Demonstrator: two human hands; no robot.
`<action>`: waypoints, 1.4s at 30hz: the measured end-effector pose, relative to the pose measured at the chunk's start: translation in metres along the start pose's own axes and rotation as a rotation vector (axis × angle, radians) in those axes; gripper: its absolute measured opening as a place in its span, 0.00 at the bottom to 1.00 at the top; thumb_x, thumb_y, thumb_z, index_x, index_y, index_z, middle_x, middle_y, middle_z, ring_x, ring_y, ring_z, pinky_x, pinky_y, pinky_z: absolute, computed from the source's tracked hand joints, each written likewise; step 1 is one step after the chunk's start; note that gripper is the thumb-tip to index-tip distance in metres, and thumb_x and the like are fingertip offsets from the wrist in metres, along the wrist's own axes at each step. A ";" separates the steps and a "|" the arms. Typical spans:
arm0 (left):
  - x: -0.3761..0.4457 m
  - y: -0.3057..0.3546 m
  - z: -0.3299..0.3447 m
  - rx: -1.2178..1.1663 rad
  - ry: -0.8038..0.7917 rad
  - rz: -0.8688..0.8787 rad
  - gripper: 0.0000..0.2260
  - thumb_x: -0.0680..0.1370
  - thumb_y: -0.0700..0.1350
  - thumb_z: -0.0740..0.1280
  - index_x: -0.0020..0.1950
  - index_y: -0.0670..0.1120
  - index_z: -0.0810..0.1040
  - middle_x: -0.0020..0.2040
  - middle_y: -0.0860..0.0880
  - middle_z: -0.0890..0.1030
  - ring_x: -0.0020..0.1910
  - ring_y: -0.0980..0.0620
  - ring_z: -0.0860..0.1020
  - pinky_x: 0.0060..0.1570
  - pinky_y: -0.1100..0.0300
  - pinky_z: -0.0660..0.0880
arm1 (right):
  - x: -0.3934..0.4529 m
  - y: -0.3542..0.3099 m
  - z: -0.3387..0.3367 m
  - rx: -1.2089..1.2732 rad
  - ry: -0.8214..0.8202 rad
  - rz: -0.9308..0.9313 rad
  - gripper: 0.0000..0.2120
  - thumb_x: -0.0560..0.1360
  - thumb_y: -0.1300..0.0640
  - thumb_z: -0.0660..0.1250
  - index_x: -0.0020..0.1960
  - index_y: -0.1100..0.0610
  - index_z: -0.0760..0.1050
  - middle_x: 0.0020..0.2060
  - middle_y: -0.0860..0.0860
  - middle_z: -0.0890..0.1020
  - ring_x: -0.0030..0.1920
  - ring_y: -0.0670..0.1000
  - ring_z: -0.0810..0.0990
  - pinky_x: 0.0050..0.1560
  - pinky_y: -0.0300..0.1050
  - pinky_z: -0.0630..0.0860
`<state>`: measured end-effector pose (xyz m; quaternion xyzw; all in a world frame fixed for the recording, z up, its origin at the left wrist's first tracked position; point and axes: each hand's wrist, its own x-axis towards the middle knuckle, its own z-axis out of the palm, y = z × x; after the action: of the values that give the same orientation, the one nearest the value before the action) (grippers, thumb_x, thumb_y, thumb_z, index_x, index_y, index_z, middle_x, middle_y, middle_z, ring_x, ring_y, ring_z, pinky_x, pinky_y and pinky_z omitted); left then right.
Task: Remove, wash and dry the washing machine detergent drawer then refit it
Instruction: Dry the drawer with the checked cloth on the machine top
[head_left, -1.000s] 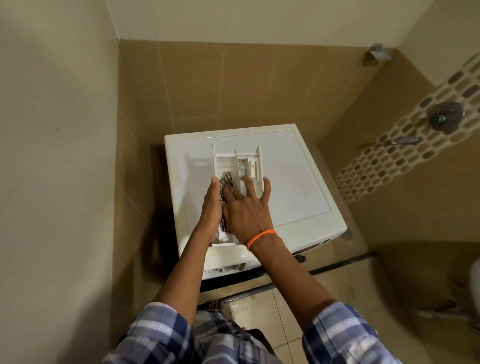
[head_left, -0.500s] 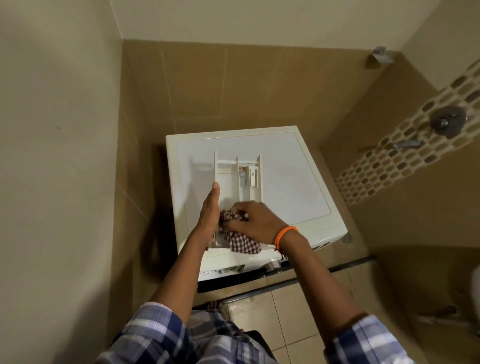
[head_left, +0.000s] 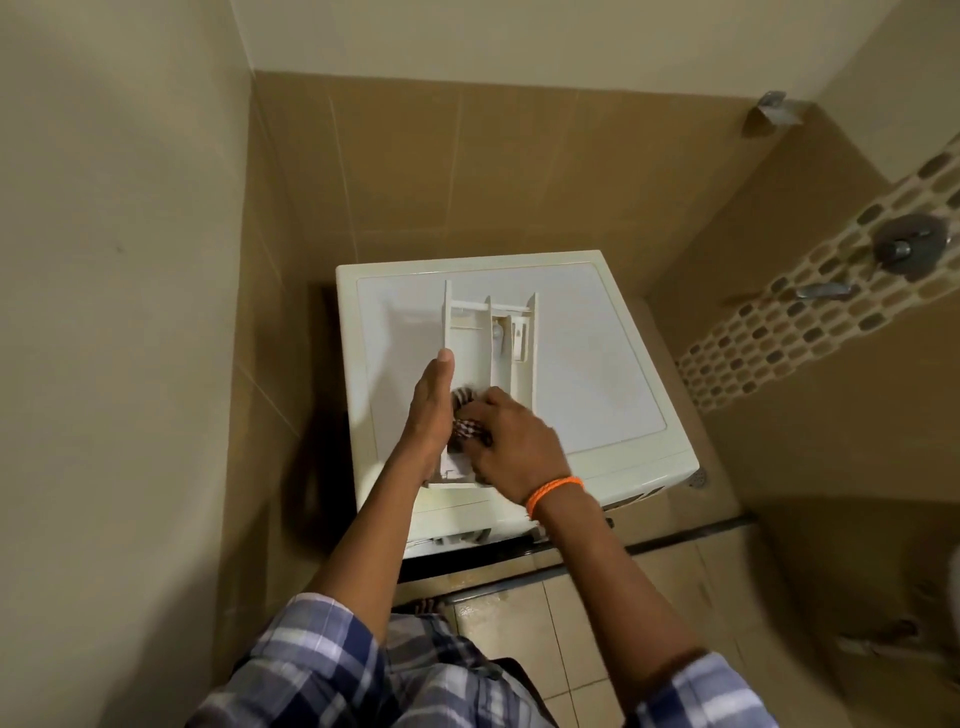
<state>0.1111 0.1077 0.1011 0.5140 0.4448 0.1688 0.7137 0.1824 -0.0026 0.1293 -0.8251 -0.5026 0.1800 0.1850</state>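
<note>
Tiled corner w/ washer; drawer lies on its lid. Left hand flat, fingers straight, braces drawer's left wall. Right hand clenches cloth in drawer's near end. Risk: hard wiping may skid drawer off lid.

Near end of detergent drawer hidden under both hands; its front panel shows only as a pale sliver below the wrists. Checked cloth mostly covered by right hand, only a bunched part visible between the hands, and that part is motion-blurred. Right-hand fingertips not visible, buried in cloth. Left hand seen edge-on along drawer's left wall; palm side hidden. Small fittings in drawer's far right compartment too small to identify. Front face of washing machine largely blocked by forearms. Both sleeves cut off at bottom edge. Lower right corner smeared; objects there unreadable.
</note>
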 end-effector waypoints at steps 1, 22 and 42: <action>0.001 0.000 -0.002 0.005 0.014 0.015 0.31 0.86 0.66 0.51 0.85 0.52 0.59 0.84 0.52 0.61 0.83 0.51 0.61 0.75 0.57 0.57 | -0.001 0.007 -0.011 0.112 -0.013 0.041 0.09 0.77 0.48 0.67 0.55 0.44 0.83 0.53 0.43 0.80 0.51 0.51 0.81 0.48 0.53 0.80; -0.007 0.036 -0.003 0.157 0.121 0.396 0.15 0.88 0.59 0.53 0.71 0.61 0.71 0.59 0.65 0.77 0.56 0.76 0.74 0.53 0.81 0.68 | -0.007 0.066 -0.034 -0.175 0.018 0.060 0.11 0.78 0.52 0.63 0.55 0.46 0.82 0.59 0.43 0.78 0.55 0.55 0.79 0.44 0.51 0.78; -0.013 0.046 0.011 0.087 0.106 0.304 0.20 0.88 0.59 0.50 0.78 0.57 0.65 0.71 0.68 0.72 0.69 0.75 0.69 0.67 0.78 0.60 | -0.005 0.073 -0.037 -0.303 0.203 0.380 0.12 0.78 0.54 0.60 0.46 0.54 0.82 0.43 0.50 0.83 0.41 0.56 0.80 0.37 0.45 0.72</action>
<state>0.1225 0.1113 0.1491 0.5962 0.4058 0.2822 0.6326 0.2539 -0.0432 0.1262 -0.9368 -0.3386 0.0503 0.0716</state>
